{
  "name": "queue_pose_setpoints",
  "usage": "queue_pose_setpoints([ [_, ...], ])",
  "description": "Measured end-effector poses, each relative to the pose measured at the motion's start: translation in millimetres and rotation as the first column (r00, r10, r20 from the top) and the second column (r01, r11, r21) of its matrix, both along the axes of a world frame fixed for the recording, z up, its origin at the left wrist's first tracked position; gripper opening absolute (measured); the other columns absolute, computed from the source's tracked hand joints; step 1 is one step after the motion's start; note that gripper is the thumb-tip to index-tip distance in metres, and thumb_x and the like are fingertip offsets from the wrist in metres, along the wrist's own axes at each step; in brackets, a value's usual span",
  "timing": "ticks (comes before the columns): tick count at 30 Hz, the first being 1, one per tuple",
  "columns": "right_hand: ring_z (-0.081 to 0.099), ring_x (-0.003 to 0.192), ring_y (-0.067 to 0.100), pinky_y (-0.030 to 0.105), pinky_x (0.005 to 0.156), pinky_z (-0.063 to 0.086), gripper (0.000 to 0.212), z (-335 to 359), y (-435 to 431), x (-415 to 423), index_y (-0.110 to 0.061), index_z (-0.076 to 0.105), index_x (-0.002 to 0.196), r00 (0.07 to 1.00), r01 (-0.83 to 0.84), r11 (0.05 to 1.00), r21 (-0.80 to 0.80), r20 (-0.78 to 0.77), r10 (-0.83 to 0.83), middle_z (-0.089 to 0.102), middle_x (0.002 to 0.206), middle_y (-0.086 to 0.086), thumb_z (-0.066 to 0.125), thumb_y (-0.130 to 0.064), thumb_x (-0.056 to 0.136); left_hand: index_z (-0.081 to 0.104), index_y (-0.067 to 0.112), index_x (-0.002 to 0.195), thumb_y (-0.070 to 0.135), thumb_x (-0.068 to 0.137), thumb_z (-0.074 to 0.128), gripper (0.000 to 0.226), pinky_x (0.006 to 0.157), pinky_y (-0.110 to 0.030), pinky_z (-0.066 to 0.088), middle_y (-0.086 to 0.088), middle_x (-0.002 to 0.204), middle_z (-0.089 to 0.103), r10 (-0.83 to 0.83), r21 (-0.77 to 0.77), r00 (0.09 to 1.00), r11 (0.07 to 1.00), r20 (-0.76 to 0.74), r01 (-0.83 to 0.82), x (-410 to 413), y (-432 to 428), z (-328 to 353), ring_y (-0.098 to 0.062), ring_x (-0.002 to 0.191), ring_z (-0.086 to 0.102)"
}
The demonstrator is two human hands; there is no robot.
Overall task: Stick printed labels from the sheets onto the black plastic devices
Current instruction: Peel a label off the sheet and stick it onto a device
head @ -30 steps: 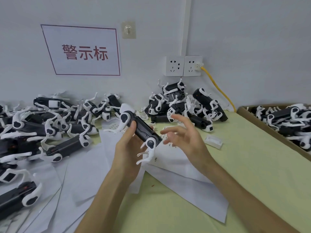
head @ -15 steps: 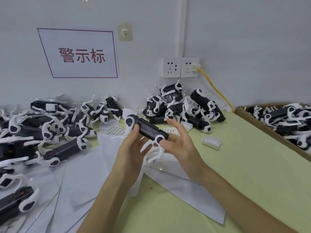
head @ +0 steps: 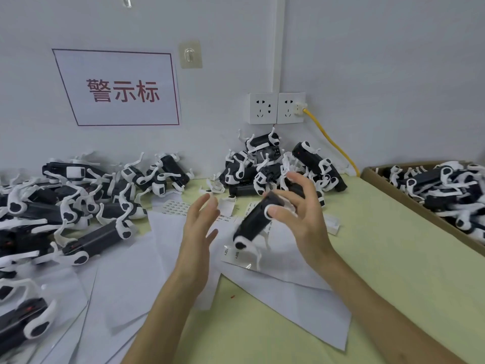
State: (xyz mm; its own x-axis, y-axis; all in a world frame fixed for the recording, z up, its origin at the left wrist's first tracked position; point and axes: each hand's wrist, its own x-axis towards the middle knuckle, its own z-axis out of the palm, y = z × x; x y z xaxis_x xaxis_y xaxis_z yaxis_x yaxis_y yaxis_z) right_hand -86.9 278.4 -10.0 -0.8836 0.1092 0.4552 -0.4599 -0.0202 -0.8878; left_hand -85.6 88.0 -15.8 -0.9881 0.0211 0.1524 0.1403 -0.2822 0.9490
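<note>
Leftmost, along the wall, a big heap of black plastic devices [head: 65, 206] with white curved arms, partly on loose white paper sheets [head: 126, 285]. Above it, on the grey wall, a white paper sign with red characters [head: 118, 88]. Next, the left hand [head: 199, 232], raised over the sheets, fingers straight and a little apart, holding nothing. Behind its fingertips, flat on the table, a white label sheet [head: 175, 206] with rows of small printed labels. Just beside that hand, to the right, a single black plastic device [head: 256, 222] in the air, tilted, white round cap at the lower end, blurred. Gripped at the upper end by the right hand [head: 301, 219]: thumb pressed on the front face, other fingers curved and spread behind, their contact unclear. Under the device, a second label sheet [head: 231, 258]. Further back, a second heap of the same devices [head: 270, 164] against the wall, under a white double wall socket [head: 277, 107] with a yellow cable [head: 328, 139]. Right of the hand, a small clear plastic box [head: 332, 224] on the pale yellow-green table cover [head: 393, 271]. Far right, a brown cardboard box [head: 372, 177] full of more such devices.
</note>
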Motion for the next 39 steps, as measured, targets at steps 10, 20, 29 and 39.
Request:
queue_pose_setpoints([
  [10,0.066,0.110,0.018,0.049,0.090,0.055,0.069,1.0,-4.2,3.8,-0.022,0.048,0.135,0.999,-0.019,0.994,0.108,-0.031,0.023,0.070,0.114,0.006,0.077,-0.032,0.074,0.068,0.021,0.110,0.034,0.097,0.066,0.019,0.075,-0.019,0.051,-0.007,0.096,0.076,-0.313,-0.397,0.950,0.872,-0.005,0.286,6.7,10.6,-4.7,-0.013,0.088,0.070],
  [20,0.067,0.083,0.011,0.029,0.076,0.055,0.016,-0.1,-1.2,-1.7,-0.030,0.070,0.101,0.943,0.315,0.941,0.121,-0.154,-0.296,0.071,0.097,-0.010,0.071,-0.018,0.090,0.061,0.011,0.120,0.030,0.100,0.061,0.028,0.097,-0.049,0.054,-0.005,0.094,0.065,-0.259,-0.044,0.950,0.962,0.173,0.270,2.0,21.3,-15.4,-0.019,0.089,0.063],
  [29,0.067,0.073,0.007,0.015,0.068,0.050,0.011,-1.6,-13.9,2.4,-0.015,0.076,0.084,0.988,-0.108,0.992,0.069,0.114,0.100,0.073,0.081,-0.005,0.073,-0.005,0.090,0.059,0.024,0.124,0.038,0.089,0.076,0.041,0.097,-0.040,0.053,0.001,0.111,0.076,-0.142,-0.136,0.988,0.979,0.061,0.149,1.6,21.3,-20.7,-0.016,0.109,0.072],
  [39,0.065,0.069,0.008,0.021,0.068,0.051,0.012,-2.6,-14.7,1.9,-0.017,0.074,0.082,0.993,-0.005,0.980,0.198,0.113,-0.018,0.072,0.077,-0.006,0.072,-0.010,0.091,0.061,0.018,0.117,0.018,0.088,0.079,0.034,0.070,-0.016,0.054,0.006,0.099,0.076,-0.044,-0.214,0.998,0.976,-0.035,0.035,-1.7,27.1,-24.7,-0.009,0.091,0.074],
])
